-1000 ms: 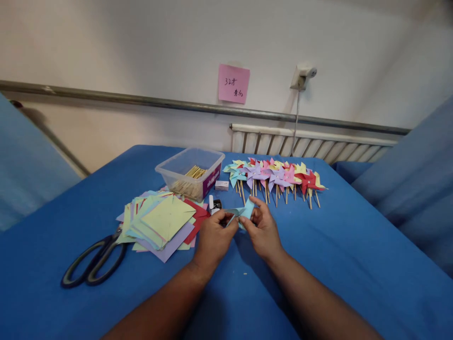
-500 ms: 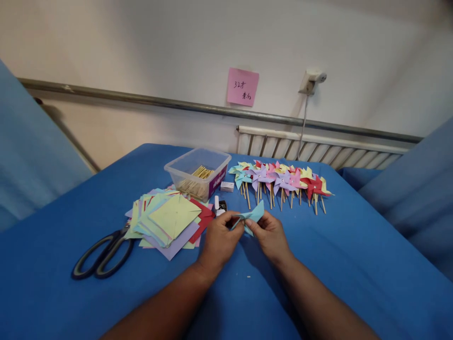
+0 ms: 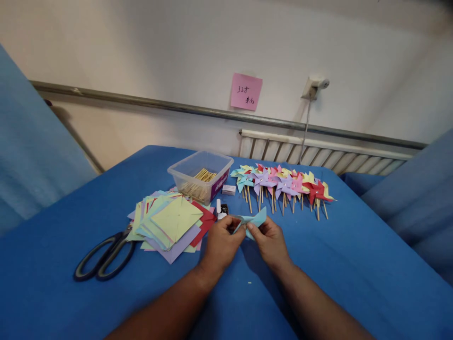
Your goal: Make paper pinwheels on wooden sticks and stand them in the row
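Both my hands meet over the middle of the blue table (image 3: pixel 336 264) and pinch a light blue paper piece (image 3: pixel 255 220) that is partly folded, its points sticking up and to the right. My left hand (image 3: pixel 221 243) grips its left side with thumb and fingers. My right hand (image 3: pixel 271 241) holds its right side. A pile of coloured paper squares (image 3: pixel 170 222) lies just left of my left hand. A row of finished paper pinwheels on wooden sticks (image 3: pixel 283 184) lies beyond my hands.
Black-handled scissors (image 3: pixel 102 257) lie at the left of the paper pile. A clear plastic box with wooden sticks (image 3: pixel 200 177) stands behind the pile, with a small white box (image 3: pixel 228 189) and a small bottle (image 3: pixel 219 208) beside it. A pink note (image 3: pixel 246 91) hangs on the wall.
The paper piece has been turned and flattened a little between my fingers. The view has shifted slightly, so everything sits a bit further right and lower.
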### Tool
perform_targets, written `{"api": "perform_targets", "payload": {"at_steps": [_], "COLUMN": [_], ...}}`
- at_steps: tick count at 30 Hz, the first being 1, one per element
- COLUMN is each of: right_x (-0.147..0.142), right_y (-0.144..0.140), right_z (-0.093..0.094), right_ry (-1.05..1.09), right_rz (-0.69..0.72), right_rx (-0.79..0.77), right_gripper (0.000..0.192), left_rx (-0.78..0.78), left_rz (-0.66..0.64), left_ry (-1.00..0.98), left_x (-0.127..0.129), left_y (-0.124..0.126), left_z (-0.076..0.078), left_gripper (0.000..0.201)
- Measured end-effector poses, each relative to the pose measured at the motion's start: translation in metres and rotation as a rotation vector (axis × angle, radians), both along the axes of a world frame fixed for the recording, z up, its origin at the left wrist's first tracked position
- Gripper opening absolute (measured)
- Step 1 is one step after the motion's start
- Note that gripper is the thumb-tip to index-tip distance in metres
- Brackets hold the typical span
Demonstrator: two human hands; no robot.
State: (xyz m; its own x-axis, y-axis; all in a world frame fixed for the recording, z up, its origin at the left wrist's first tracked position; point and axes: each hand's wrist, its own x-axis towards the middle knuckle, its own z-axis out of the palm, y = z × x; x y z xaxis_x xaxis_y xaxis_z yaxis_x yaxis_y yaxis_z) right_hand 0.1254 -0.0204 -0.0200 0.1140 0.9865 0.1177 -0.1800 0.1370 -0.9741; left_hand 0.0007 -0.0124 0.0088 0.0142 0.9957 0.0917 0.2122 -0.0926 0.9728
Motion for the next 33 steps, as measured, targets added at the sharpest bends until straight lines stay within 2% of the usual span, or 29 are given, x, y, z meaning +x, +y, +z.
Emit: {"api": "perform_targets", "payload": {"at_steps": [12, 15, 19, 23, 26, 28, 31, 33], "right_x": [-0.004, -0.004, -0.001, 0.008, 0.011, 0.01, 0.008, 0.007], "right_y": [0.001, 0.003, 0.007, 0.014, 0.018, 0.017, 0.01, 0.004], "right_z": [-0.006, -0.004, -0.001, -0.004, -0.007, -0.009, -0.006, -0.002], "right_ry": [-0.022, 0.11, 0.342, 0.427, 0.293, 0.082, -0.347, -0.581], "right_rz": [-0.105, -0.089, -0.065, -0.147, -0.244, -0.308, -0.349, -0.335], "right_rx": [0.022, -0.006, -0.096, -0.169, -0.131, -0.04, 0.192, 0.374], "right_gripper": [0.016, 0.02, 0.027, 0.028, 0.027, 0.021, 0.008, 0.012], "left_rx": [-0.023, -0.068, -0.147, -0.056, 0.028, 0.044, 0.034, 0.016], "left_rz": [-0.021, -0.022, -0.047, 0.034, 0.015, -0.053, -0.124, -0.144], "left_ry": [-0.117, -0.175, -0.269, -0.214, -0.078, -0.044, -0.084, -0.148], "left_x": [-0.002, -0.002, -0.001, -0.001, 0.0, 0.002, 0.004, 0.005], "left_y": [0.006, 0.006, 0.005, 0.007, 0.005, 0.002, -0.001, -0.002], "left_z": [-0.01, -0.007, -0.002, -0.004, -0.008, -0.01, -0.012, -0.012], "left_gripper": [0.015, 0.016, 0.028, 0.03, 0.023, 0.023, 0.028, 0.031]}}
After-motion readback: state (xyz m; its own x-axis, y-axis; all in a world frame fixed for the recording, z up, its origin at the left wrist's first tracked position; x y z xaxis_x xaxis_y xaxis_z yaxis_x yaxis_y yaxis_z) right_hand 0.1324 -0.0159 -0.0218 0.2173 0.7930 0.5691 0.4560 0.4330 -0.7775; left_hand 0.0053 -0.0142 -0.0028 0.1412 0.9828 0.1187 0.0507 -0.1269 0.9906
